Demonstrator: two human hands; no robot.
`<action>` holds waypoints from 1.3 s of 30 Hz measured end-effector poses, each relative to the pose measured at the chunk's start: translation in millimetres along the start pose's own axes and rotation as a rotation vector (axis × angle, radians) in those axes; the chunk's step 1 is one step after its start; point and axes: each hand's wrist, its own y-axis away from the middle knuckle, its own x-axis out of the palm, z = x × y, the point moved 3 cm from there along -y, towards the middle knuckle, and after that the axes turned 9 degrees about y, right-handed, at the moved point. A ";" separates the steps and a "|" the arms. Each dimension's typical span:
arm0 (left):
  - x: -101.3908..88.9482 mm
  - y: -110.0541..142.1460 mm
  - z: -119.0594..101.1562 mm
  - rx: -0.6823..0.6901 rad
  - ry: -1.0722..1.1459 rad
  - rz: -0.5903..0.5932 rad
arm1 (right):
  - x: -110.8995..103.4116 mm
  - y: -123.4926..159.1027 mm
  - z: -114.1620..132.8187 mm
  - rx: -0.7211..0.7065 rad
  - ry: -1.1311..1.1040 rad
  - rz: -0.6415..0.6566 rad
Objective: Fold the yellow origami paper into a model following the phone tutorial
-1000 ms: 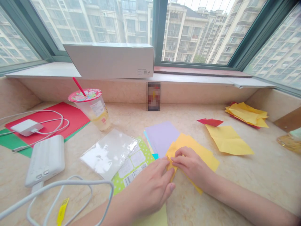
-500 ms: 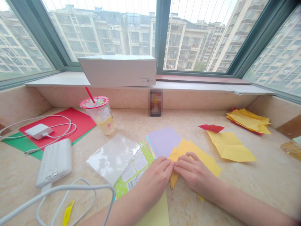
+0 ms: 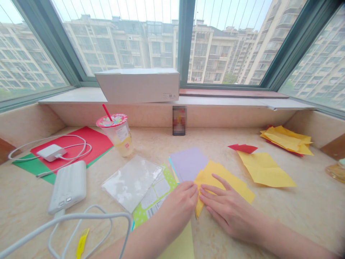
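Note:
A folded piece of yellow-orange paper (image 3: 198,207) lies on the counter between my hands, its pointed end toward me. My left hand (image 3: 181,202) is closed, fingertips pinching its left edge. Lying flatter, my right hand (image 3: 228,205) has its fingers stretched out and spread, the fingertips resting on the paper from the right. Behind the hands, several yellow-orange sheets (image 3: 229,181) spread out and partly meet the folded piece; my fingers hide where one ends and the other begins. Purple paper (image 3: 188,163) sits just beyond my left hand.
To the left are a clear plastic sleeve (image 3: 132,183), a green dotted packet (image 3: 159,192), a lidded drink cup (image 3: 120,136), a power bank (image 3: 68,187) with cables, and red paper (image 3: 81,144). At right lie a creased yellow sheet (image 3: 265,171), a red folded piece (image 3: 243,148) and a yellow pile (image 3: 287,139).
My right hand's fingers have straightened and spread over the paper, the hand turning flatter and shifting slightly. My left hand keeps its pinch. The whole view has shifted a little.

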 end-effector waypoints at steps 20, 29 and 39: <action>-4.2 7.2 -6.5 -0.011 -0.244 -0.079 | -0.2 -28.6 -25.9 0.206 -0.103 0.058; -5.9 3.1 -0.6 0.076 -0.170 0.014 | 31.5 -24.2 -40.7 0.376 -0.226 -0.095; -11.0 6.2 1.5 -0.024 -0.020 -0.017 | -4.9 -10.5 -30.7 0.136 -0.044 0.011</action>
